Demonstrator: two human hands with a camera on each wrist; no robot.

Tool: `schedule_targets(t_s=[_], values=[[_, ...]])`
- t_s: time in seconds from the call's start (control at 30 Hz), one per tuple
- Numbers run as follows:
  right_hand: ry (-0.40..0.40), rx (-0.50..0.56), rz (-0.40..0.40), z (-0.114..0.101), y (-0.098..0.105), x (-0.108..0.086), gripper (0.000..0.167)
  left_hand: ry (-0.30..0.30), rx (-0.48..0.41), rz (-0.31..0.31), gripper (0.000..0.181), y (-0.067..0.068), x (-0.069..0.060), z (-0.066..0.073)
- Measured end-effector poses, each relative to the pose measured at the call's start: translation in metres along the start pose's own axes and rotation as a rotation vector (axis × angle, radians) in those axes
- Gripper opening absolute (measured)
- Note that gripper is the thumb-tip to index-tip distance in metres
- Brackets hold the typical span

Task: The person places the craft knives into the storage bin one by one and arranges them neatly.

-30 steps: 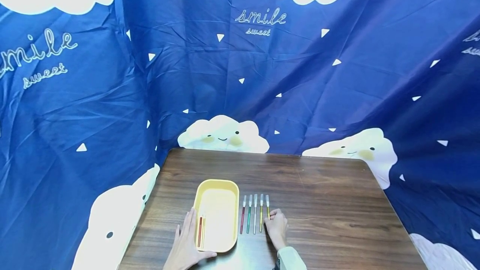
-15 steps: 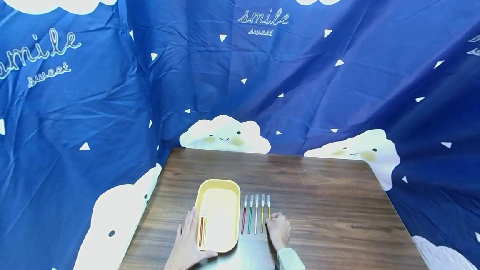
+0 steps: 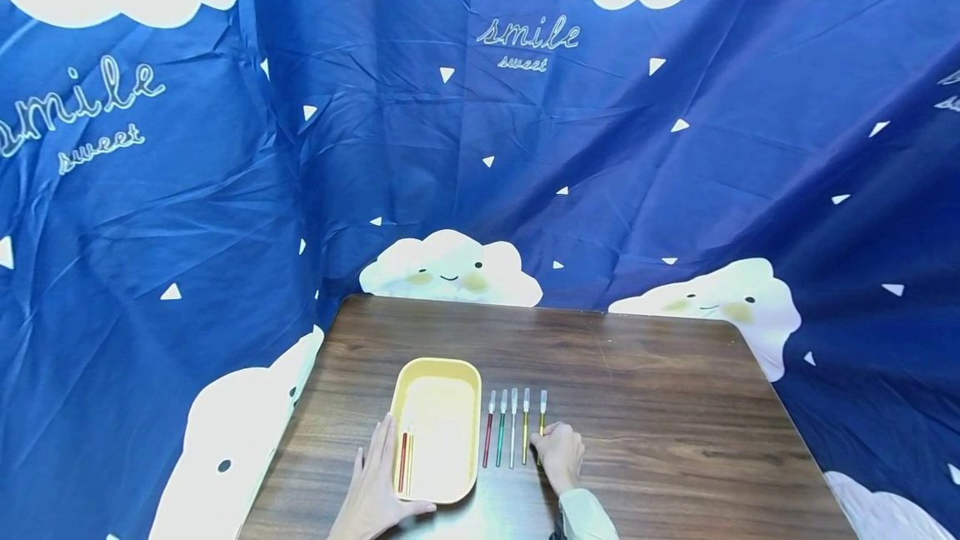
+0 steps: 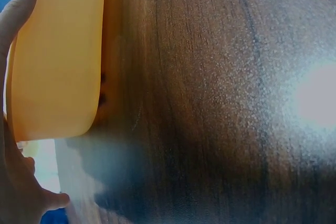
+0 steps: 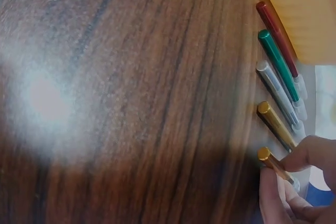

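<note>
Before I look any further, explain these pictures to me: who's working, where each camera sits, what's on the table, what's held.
There is no machine, just a person's bare hands. The widest picture comes from a camera worn on the head; the other two come from one camera on each wrist. On the brown table sits a yellow tray with a red stick and a gold stick inside. Beside it are capped pens: red pen, green pen, silver pen, inner gold pen and outer gold pen. The left hand rests against the tray; the right hand pinches the outer gold pen.

A brown wood-grain table (image 3: 660, 407) with a yellow tray (image 3: 446, 432) and, just beside it, slim clear-capped tools (image 3: 513, 432).
</note>
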State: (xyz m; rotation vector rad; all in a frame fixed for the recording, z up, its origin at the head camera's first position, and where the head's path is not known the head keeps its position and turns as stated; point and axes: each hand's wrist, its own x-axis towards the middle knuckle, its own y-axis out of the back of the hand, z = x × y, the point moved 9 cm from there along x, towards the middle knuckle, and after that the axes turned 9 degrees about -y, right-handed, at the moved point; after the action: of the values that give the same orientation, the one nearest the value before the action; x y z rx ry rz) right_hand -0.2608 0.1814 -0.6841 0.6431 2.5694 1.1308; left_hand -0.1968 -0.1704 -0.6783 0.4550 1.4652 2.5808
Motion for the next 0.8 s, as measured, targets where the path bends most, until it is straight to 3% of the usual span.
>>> schedule_targets(t_s=[0.3,0.47,0.57,0.8], values=[[0.008,0.012,-0.054,-0.005,0.004,0.0,0.011,0.018,-0.03,-0.005,0.155,-0.001,0.0,-0.001],[0.037,0.063,-0.033,-0.015,0.01,-0.003,0.01,0.009,-0.045,0.0,0.154,-0.001,0.0,-0.001],[0.06,0.112,-0.032,-0.027,0.013,-0.01,0.009,0.002,-0.038,0.002,0.154,0.0,0.0,0.0],[0.079,0.193,-0.116,-0.061,0.011,-0.033,0.008,-0.008,-0.023,0.02,0.153,0.003,-0.001,0.002]])
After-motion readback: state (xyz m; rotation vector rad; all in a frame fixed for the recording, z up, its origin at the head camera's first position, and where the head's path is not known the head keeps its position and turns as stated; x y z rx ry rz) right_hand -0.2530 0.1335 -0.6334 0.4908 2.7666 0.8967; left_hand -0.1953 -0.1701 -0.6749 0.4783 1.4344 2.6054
